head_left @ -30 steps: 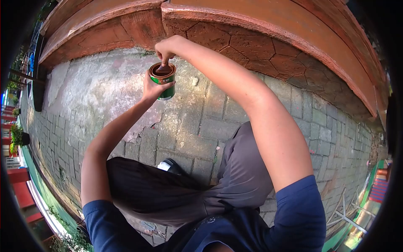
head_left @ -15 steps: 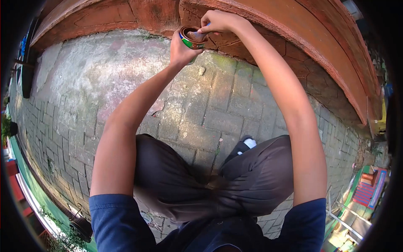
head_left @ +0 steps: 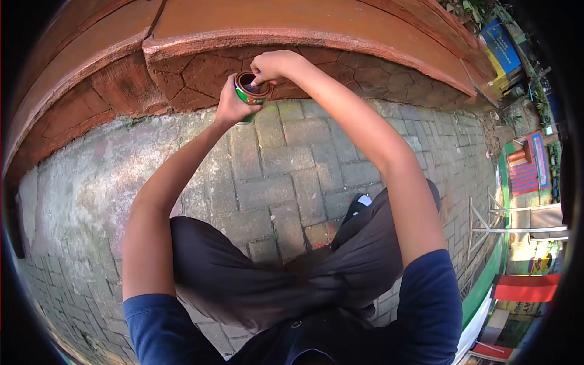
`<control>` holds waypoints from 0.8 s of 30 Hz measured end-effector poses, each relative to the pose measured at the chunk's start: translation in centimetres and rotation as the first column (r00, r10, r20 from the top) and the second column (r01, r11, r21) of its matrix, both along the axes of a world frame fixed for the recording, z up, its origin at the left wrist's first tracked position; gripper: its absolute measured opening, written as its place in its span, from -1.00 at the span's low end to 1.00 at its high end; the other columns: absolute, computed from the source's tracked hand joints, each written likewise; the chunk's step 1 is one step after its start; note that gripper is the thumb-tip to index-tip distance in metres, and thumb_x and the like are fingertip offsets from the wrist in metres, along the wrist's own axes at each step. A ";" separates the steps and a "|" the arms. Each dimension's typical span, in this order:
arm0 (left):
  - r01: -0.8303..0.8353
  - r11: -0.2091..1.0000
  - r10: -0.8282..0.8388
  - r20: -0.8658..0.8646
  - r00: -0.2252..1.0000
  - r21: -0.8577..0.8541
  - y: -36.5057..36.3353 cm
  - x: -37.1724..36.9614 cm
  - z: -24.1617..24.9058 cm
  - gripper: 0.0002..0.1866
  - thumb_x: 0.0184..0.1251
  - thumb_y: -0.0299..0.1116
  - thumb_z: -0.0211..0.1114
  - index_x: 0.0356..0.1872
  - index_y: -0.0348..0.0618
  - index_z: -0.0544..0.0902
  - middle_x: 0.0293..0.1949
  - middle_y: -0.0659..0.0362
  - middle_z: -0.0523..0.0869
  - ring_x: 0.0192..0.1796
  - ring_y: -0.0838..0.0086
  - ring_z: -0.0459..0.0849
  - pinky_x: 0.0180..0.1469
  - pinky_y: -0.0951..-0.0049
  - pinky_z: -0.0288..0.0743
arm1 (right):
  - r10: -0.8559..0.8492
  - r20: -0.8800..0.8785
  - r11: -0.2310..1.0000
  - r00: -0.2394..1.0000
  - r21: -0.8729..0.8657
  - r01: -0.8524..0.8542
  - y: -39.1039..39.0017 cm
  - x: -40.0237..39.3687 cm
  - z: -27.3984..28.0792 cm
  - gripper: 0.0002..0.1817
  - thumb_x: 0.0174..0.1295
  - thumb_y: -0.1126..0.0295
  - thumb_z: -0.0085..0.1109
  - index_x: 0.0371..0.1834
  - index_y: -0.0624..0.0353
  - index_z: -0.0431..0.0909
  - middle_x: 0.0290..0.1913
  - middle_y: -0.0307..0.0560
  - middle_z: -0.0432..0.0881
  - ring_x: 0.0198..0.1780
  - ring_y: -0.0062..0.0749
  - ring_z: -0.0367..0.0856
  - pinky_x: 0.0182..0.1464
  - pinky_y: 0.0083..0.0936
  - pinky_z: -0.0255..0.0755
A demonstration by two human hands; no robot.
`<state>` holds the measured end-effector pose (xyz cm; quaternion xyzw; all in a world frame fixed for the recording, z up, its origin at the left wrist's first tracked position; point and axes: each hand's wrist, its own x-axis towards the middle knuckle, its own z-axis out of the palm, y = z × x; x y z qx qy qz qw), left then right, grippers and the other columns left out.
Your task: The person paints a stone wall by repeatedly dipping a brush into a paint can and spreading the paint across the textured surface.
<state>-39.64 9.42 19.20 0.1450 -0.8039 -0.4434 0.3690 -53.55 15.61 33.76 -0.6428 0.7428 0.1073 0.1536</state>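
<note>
Left hand (head_left: pixel 232 104) wraps the outside of a green paint tin (head_left: pixel 254 100), thumb laid across its front below the brown-coated rim. Tin and hand are in the upper middle of the frame, a little left of centre, before the stone-patterned face of a low reddish-brown wall (head_left: pixel 213 82). Right hand (head_left: pixel 274 66) arches over from the right, its fingers drawn into a narrow pinch at the tin's mouth. It seems to grip a paintbrush (head_left: pixel 252 89), though most of that is hidden and too small to make out surely. How much paint is inside, I cannot tell.

With 2 hands meeting at 1 small mouth, steadiness likely matters most. I would keep the left grip firm and low on the wall of the tin, clear of the coated rim, and hold the mouth level so that nothing runs over the lip. The right wrist should do the small work, with the bristles drawn against the inner edge to shed excess and the fingertips kept above the paint. Both arms reach well forward of the dark trousers (head_left: pixel 225 261) in the lower middle; a drip would probably land on the paving bricks (head_left: pixel 267 193) at the centre.
</note>
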 end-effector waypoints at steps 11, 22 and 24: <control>0.123 0.992 -0.123 0.217 0.969 0.011 6.8 -0.9 0.8 0.01 -0.36 -0.25 0.75 0.22 -0.30 0.37 0.13 -0.03 0.61 0.22 0.25 0.61 0.32 0.26 0.45 | -0.189 0.243 0.856 0.951 0.515 0.038 3.8 -6.6 -2.9 -0.68 0.34 0.17 0.21 -0.32 0.27 0.63 -0.40 -0.17 0.72 -0.47 -0.45 0.63 -0.37 -0.44 0.55; -0.229 0.973 0.211 0.285 0.935 0.033 12.8 -8.7 -3.4 -0.03 -0.36 -0.20 0.76 0.15 -0.26 0.37 0.06 0.00 0.64 0.15 0.26 0.64 0.25 0.26 0.50 | 0.122 0.048 0.909 0.991 0.397 -0.131 5.6 -12.0 -8.8 -0.69 0.16 0.01 0.40 -0.22 -0.02 0.78 -0.19 -0.28 0.80 -0.23 -0.40 0.73 -0.09 -0.36 0.58; -0.181 0.983 0.167 0.245 0.955 0.036 13.3 -10.2 -3.6 -0.01 -0.29 -0.16 0.74 0.22 -0.25 0.36 0.12 0.01 0.62 0.20 0.27 0.62 0.28 0.24 0.48 | 0.104 -0.047 0.899 0.993 0.431 -0.074 4.7 -14.0 -8.6 -0.65 0.17 -0.09 0.40 -0.15 -0.13 0.79 -0.15 -0.41 0.80 -0.18 -0.48 0.74 -0.03 -0.39 0.57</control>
